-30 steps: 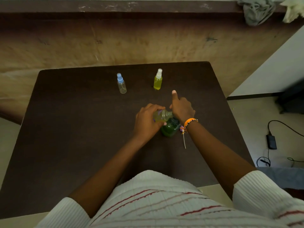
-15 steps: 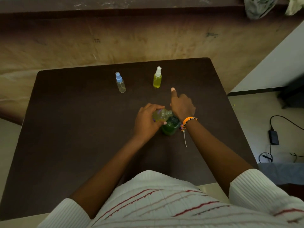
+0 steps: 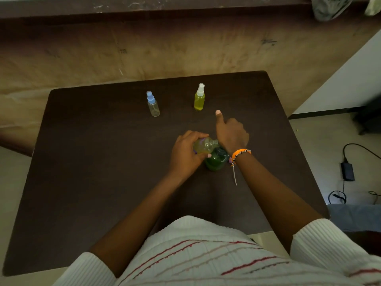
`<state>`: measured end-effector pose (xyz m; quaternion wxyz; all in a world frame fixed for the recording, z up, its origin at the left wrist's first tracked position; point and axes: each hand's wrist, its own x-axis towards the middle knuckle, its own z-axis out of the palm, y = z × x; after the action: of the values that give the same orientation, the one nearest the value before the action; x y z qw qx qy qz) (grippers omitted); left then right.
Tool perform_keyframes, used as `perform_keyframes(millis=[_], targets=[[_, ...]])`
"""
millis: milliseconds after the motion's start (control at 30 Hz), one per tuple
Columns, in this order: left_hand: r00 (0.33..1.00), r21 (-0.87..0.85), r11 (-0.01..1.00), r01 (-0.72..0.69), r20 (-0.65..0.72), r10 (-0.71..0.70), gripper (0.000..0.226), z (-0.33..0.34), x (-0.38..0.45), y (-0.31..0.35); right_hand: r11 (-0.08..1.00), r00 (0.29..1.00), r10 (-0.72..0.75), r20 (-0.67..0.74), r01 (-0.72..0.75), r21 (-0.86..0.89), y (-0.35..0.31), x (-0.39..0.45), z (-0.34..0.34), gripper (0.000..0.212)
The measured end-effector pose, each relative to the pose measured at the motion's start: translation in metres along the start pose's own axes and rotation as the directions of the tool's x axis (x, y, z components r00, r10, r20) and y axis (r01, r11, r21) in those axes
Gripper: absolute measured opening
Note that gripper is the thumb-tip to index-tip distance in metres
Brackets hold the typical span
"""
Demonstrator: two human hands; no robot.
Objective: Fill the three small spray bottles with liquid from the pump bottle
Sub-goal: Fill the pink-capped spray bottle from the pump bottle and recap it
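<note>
On the dark brown table (image 3: 99,166) stands a green pump bottle (image 3: 215,163) near the middle. My left hand (image 3: 185,154) grips a small clear spray bottle without its cap (image 3: 204,145), holding yellowish liquid and tilted with its neck against the pump bottle's top. My right hand (image 3: 232,136) sits over the pump head, fingers curled and index finger pointing forward; the pump head itself is hidden. Farther back stand a clear bottle with a blue cap (image 3: 153,107) and a yellow-filled bottle with a white cap (image 3: 199,99), both upright and apart from my hands.
A stained wall rises just behind the table's far edge. On the floor to the right lie a black charger (image 3: 348,171) and its cables. A grey cloth (image 3: 327,7) hangs from the ledge at top right.
Both hands stay at the pump bottle with the small bottle held against it. Only my view has shifted a little; the two far bottles have not moved.
</note>
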<state>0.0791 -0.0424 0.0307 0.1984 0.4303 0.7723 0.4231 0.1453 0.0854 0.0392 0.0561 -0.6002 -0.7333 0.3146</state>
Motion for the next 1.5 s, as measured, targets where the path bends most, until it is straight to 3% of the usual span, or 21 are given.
perform_keyframes(millis=[167, 433, 633, 800, 1167, 1333, 1500], targets=[[1.0, -0.002, 1.0, 0.001, 0.003, -0.001, 0.051, 0.001, -0.001, -0.001, 1.0, 1.0, -0.007, -0.003, 0.007, 0.001, 0.0, -0.005, -0.001, 0.07], [0.999, -0.038, 0.999, -0.03, -0.017, 0.03, 0.049, -0.003, 0.0, 0.003, 0.997, 0.992, -0.01, 0.129, 0.019, -0.072, -0.003, 0.005, -0.004, 0.083], [1.0, -0.038, 0.999, 0.005, 0.002, -0.005, 0.05, -0.001, 0.0, 0.001, 0.999, 0.998, -0.053, -0.043, 0.054, 0.004, 0.002, -0.001, 0.0, 0.07], [1.0, -0.055, 0.998, 0.008, 0.001, -0.008, 0.05, -0.002, 0.0, 0.0, 0.996, 0.992, -0.088, -0.093, 0.088, -0.011, 0.001, -0.002, 0.004, 0.068], [1.0, -0.066, 0.998, -0.011, -0.022, 0.009, 0.05, -0.005, -0.001, 0.003, 0.997, 0.993, -0.014, 0.117, 0.023, -0.075, -0.001, 0.005, -0.002, 0.083], [1.0, -0.037, 0.999, 0.019, 0.0, -0.019, 0.05, -0.004, -0.002, 0.004, 0.998, 0.995, -0.057, -0.083, 0.056, -0.019, 0.001, -0.004, 0.001, 0.07], [1.0, -0.061, 0.998, 0.027, 0.01, -0.027, 0.051, -0.004, -0.003, 0.003, 0.997, 0.997, -0.061, -0.047, 0.059, -0.039, 0.001, -0.001, 0.002, 0.073]])
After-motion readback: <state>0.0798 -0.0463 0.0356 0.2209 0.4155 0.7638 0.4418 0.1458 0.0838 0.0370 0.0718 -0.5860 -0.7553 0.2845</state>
